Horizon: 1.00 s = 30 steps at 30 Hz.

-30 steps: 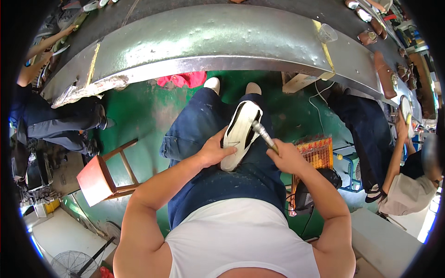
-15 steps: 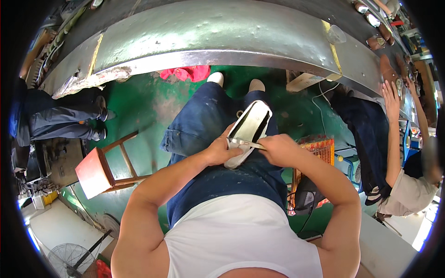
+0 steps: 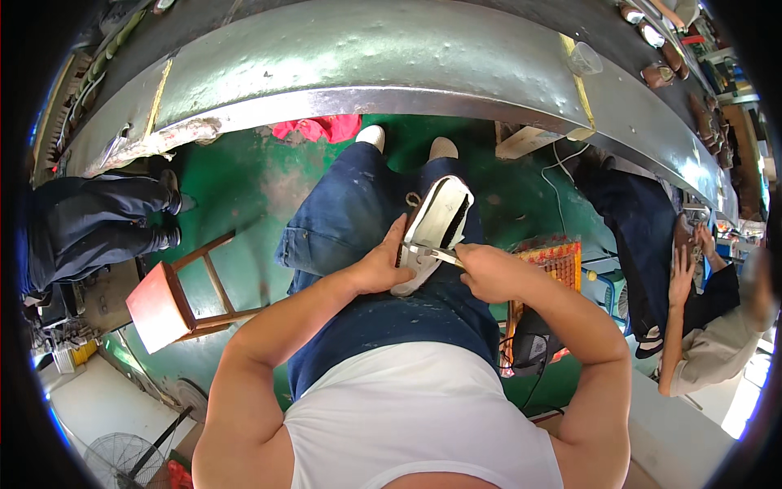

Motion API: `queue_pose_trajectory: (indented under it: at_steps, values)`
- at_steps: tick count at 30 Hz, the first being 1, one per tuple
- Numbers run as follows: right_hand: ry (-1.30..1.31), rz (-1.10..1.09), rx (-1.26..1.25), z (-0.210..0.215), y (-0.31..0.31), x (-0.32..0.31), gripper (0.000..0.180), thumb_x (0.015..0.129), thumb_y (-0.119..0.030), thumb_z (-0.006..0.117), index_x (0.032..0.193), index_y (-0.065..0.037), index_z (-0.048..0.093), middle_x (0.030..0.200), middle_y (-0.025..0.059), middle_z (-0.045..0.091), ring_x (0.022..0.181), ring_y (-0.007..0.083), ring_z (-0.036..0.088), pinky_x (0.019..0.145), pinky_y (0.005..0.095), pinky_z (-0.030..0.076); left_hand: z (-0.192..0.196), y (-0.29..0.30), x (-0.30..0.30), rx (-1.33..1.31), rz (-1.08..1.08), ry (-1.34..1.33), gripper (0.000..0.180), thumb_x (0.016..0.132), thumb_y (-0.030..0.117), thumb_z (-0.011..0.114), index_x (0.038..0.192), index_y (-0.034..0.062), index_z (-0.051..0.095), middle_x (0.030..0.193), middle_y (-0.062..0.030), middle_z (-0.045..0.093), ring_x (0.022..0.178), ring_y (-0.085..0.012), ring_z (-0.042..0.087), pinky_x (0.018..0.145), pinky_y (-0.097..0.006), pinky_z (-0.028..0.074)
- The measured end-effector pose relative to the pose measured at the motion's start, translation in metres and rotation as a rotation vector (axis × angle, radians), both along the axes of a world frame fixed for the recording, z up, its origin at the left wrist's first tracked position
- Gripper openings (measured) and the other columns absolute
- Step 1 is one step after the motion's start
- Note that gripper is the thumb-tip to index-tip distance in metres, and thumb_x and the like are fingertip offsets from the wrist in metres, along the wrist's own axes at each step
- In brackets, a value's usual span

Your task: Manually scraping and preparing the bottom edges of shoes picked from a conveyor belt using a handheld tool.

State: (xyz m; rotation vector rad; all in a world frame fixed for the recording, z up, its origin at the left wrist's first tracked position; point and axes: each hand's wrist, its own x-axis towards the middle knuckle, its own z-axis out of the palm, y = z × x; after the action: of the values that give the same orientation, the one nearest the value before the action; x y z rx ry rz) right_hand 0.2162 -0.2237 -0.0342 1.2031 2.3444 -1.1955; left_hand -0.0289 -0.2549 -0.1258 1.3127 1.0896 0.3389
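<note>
Swung since a second ago across near end of shoe [image 3: 433, 222], with metal tool [image 3: 436, 253] clasped in right hand [image 3: 489, 273]; steadied over lap [image 3: 383, 316] by left hand [image 3: 381, 265] gripping left side. Probably light, fairly stiff; best held by edges.

Long metal bench [image 3: 366, 61], red cloth [image 3: 336, 126], green floor [image 3: 236, 183], red-topped wooden stool [image 3: 155, 306], wire-caged fan [image 3: 120, 458]

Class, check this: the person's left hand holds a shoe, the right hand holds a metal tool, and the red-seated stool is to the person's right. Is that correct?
Not quite: the head view shows the red-seated stool to the person's left. The left hand does hold a shoe, and the right hand a metal tool.
</note>
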Motion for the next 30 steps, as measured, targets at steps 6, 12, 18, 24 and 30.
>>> queue_pose_trajectory:
  at_steps: [6,12,18,24,30]
  values:
    - [-0.142,0.174,0.021,0.006,0.015,-0.012,0.022,0.089,-0.017,0.062,0.093,0.004,0.059,0.08,0.0243,0.065,0.083,0.0433,0.065,0.075,0.05,0.052,0.002,0.003,0.007,-0.598,0.351,-0.744,0.078,0.103,0.055,0.03,0.158,0.0035,0.007,0.158,-0.0112,0.029,0.144,-0.0216,0.031,0.118,-0.035,0.024]
    - [0.047,-0.024,0.133,-0.037,-0.019,-0.015,0.021,0.089,-0.018,0.06,0.099,0.001,0.062,0.088,0.0225,0.068,0.084,0.0406,0.067,0.077,0.0489,0.053,-0.035,0.002,0.019,-0.415,0.602,-0.457,0.077,0.104,0.059,0.021,0.154,0.001,0.027,0.154,-0.0152,0.038,0.142,-0.0203,0.035,0.116,-0.033,0.027]
    - [0.129,-0.116,0.006,-0.024,-0.017,-0.012,0.027,0.09,-0.019,0.06,0.106,0.003,0.059,0.095,0.0263,0.065,0.093,0.0419,0.064,0.083,0.0492,0.05,-0.051,-0.001,0.022,-0.052,0.675,-0.163,0.061,0.107,0.044,0.029,0.14,-0.003,0.049,0.135,-0.0174,0.06,0.127,-0.0289,0.055,0.108,-0.033,0.038]
    - [0.165,-0.185,0.168,-0.027,-0.019,0.004,0.038,0.085,-0.011,0.066,0.115,0.009,0.053,0.1,0.0276,0.063,0.095,0.0459,0.062,0.087,0.0482,0.05,-0.044,0.002,0.021,0.223,0.506,0.134,0.052,0.108,0.037,0.029,0.134,0.0005,0.056,0.116,-0.0271,0.066,0.117,-0.041,0.06,0.101,-0.039,0.046]
    - [0.022,-0.232,0.331,-0.031,-0.007,0.0,0.031,0.087,-0.011,0.064,0.11,0.006,0.053,0.097,0.024,0.062,0.093,0.0452,0.062,0.083,0.048,0.051,-0.028,0.004,0.017,0.548,0.335,0.127,0.044,0.104,0.026,0.042,0.142,0.0038,0.046,0.135,-0.0254,0.054,0.118,-0.0423,0.057,0.099,-0.044,0.049]
